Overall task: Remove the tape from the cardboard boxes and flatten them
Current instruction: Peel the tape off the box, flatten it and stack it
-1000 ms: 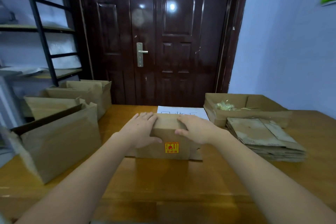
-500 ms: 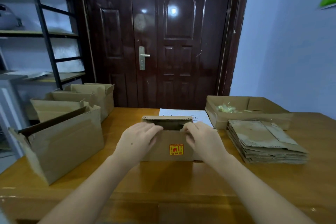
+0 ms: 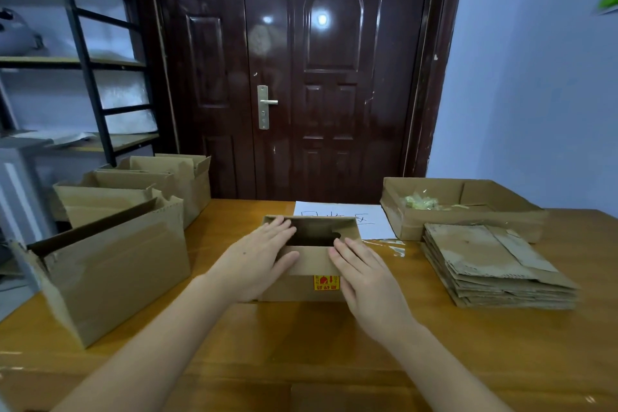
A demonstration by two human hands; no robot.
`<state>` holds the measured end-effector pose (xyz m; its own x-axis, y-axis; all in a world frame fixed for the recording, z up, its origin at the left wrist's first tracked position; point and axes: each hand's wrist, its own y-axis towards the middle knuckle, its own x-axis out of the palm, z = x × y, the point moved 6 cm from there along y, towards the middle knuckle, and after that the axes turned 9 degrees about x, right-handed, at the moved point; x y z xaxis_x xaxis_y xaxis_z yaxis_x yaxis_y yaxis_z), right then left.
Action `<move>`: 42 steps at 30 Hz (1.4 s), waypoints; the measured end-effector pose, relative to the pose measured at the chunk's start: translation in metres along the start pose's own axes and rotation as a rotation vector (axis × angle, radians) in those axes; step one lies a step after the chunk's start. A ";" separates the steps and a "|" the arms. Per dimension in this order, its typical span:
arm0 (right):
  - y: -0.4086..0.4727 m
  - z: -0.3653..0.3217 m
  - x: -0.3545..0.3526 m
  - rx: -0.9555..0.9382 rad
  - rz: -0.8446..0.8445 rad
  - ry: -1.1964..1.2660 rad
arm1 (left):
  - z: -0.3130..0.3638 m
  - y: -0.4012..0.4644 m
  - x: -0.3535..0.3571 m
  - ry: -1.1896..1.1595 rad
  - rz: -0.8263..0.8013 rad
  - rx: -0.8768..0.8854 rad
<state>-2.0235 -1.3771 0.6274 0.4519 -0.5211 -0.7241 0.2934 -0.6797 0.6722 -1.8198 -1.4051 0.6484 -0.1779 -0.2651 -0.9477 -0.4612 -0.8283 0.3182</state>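
Box [image 3: 309, 264] at worktop [image 3: 301, 344] centre, small, brown, red-and-yellow sticker [image 3: 326, 282] on near face. Closed top a second ago, both palms flat on it; half a second ago near flap lifting; now open, dark hollow showing between far flap and near flap. Left hand [image 3: 257, 261] laid over left end of opening, fingers [image 3: 282, 226] straight and close together, resting on cardboard, gripping nothing. Right hand [image 3: 364, 281] on near flap at right, fingers [image 3: 344, 249] straight, slightly spread, pressing rather than pinching. Head raised a little since then too: more door [image 3: 334, 77], less worktop edge.

Meaning for task, as judgement: top seam already free, so tape likely off that side; clear strip [image 3: 396, 246] lying just right of box, beside white sheet [image 3: 347, 221], probably peeled tape, though too glossy and small to confirm. Bottom seam hidden, state unknown. Next likely: flaps spread, bottom checked, walls pushed to collapse.

Flattened stack [image 3: 495, 267] well right of box, tray [image 3: 468, 207] with tape scraps behind it. Unflattened boxes [image 3: 110, 264] at left, awaiting turn.
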 end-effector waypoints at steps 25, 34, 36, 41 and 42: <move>0.091 0.057 0.058 0.254 -0.748 0.077 | 0.004 0.039 0.003 0.242 -0.150 0.347; 0.091 0.057 0.058 0.255 -0.743 0.097 | -0.033 0.007 -0.045 0.377 0.095 0.256; 0.090 0.058 0.058 0.253 -0.737 0.098 | -0.042 -0.001 -0.046 0.392 0.132 0.244; 0.091 0.060 0.062 0.241 -0.727 0.081 | -0.061 -0.003 -0.013 0.103 -0.132 -0.036; 0.091 0.060 0.062 0.238 -0.726 0.078 | -0.061 0.000 -0.009 0.025 -0.170 -0.098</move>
<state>-2.0193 -1.5025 0.6341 0.2763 0.1304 -0.9522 0.3541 -0.9349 -0.0253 -1.7651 -1.4330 0.6555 -0.0826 -0.1280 -0.9883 -0.3958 -0.9059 0.1504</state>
